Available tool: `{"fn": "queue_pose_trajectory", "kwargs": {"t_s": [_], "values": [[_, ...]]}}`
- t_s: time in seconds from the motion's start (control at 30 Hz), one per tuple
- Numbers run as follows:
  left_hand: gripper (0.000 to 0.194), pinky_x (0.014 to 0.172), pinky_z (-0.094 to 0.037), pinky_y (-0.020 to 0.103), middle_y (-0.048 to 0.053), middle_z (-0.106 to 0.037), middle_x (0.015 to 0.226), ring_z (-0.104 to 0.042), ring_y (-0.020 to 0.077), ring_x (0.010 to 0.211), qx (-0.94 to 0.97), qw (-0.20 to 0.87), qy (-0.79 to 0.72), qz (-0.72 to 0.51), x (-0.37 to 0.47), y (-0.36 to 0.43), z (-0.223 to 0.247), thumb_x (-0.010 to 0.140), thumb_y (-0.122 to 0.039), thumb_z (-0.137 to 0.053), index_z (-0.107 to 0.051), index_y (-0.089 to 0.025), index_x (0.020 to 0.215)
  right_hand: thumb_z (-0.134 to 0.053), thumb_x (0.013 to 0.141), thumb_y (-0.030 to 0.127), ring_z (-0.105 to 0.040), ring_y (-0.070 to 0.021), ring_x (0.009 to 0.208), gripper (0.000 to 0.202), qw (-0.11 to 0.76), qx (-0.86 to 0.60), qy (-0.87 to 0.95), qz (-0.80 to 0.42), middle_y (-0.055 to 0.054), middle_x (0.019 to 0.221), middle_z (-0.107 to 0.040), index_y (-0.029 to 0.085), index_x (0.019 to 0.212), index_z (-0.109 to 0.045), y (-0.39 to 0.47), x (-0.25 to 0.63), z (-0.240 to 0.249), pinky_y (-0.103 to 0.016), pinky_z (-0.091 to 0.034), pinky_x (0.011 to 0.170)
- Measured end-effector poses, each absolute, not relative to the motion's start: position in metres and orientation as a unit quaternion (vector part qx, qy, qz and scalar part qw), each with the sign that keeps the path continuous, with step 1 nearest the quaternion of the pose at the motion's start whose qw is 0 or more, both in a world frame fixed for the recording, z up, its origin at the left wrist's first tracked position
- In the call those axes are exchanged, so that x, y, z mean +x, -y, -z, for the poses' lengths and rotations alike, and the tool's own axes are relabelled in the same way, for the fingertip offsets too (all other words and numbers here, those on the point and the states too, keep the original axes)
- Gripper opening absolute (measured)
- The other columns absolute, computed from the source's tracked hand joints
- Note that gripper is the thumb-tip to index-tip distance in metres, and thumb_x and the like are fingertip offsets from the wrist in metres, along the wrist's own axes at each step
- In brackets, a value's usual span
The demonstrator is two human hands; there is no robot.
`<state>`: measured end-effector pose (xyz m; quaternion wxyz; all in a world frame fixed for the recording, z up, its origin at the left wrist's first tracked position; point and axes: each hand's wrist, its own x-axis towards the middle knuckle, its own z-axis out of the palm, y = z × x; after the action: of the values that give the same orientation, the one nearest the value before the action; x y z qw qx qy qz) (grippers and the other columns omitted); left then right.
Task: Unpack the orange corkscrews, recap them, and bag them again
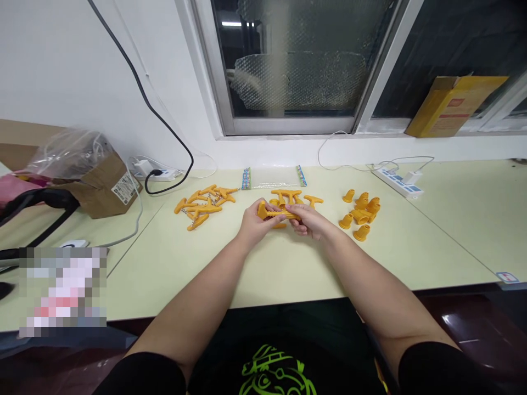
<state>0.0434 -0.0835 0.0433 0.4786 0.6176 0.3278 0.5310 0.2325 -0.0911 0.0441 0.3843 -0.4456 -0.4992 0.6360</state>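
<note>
Both of my hands meet over the middle of the table, around a yellow plastic T-handled piece [281,213] with a ridged shaft. My left hand [252,224] has its fingers closed round the handle end. My right hand [312,221] pinches the shaft's other end, which its fingers partly hide. Just behind the hands lie more yellow T-shaped pieces [287,193], some partly covered. To the right stand and lie several yellow cone-shaped cups [362,233]. On the left is a loose pile of yellow T-shaped handles [203,209] with small metallic bits among them.
A clear plastic bag [274,178] with blue patterned ends lies at the back. White power strips [397,182] and cables run along the wall. A cardboard box [105,184] and a black cable [140,82] are at left; a yellow carton [447,107] leans on the window.
</note>
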Motion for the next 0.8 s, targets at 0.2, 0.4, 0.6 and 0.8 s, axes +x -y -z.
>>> {"fn": "queue_pose_trajectory", "kwargs": {"t_s": [0.2,0.4,0.6,0.8], "values": [[0.055,0.073,-0.057,0.029,-0.003,-0.069,0.075,-0.067,0.012,0.066,0.445,0.631,-0.383,-0.508,0.034,0.061,-0.037,0.062,-0.035,-0.096,-0.05,-0.022,0.089,-0.078,0.082,0.054,-0.064,-0.0198,0.081,0.04,0.493,-0.432,0.653,-0.38,-0.005,0.107,-0.068,0.028,0.109,-0.063,0.09,0.233,-0.037,-0.037,-0.055,0.072],[0.056,0.068,-0.057,0.027,-0.004,-0.067,0.072,-0.068,0.0122,0.064,0.485,0.6,-0.397,-0.498,0.029,0.058,-0.037,0.063,-0.039,-0.096,-0.052,-0.02,0.093,-0.078,0.082,0.055,-0.062,-0.0177,0.066,0.041,0.493,-0.447,0.614,-0.425,-0.001,0.079,-0.064,0.022,0.104,-0.069,0.085,0.231,-0.035,-0.035,-0.056,0.066],[0.051,0.073,-0.059,0.029,0.001,-0.072,0.084,-0.069,0.0134,0.071,0.613,0.458,-0.337,-0.548,0.023,0.06,-0.039,0.067,-0.039,-0.093,-0.052,-0.02,0.091,-0.085,0.075,0.057,-0.056,-0.011,0.056,0.043,0.487,-0.417,0.472,-0.605,-0.001,0.074,-0.066,0.02,0.085,-0.066,0.084,0.221,-0.038,-0.027,-0.056,0.054],[0.051,0.077,-0.062,0.034,0.001,-0.072,0.088,-0.072,0.0148,0.075,0.579,0.559,-0.329,-0.494,0.026,0.056,-0.032,0.072,-0.042,-0.089,-0.046,-0.021,0.09,-0.073,0.086,0.059,-0.052,-0.0128,0.045,0.039,0.493,-0.455,0.529,-0.519,0.004,0.063,-0.058,0.025,0.084,-0.055,0.08,0.22,-0.025,-0.029,-0.051,0.045]]}}
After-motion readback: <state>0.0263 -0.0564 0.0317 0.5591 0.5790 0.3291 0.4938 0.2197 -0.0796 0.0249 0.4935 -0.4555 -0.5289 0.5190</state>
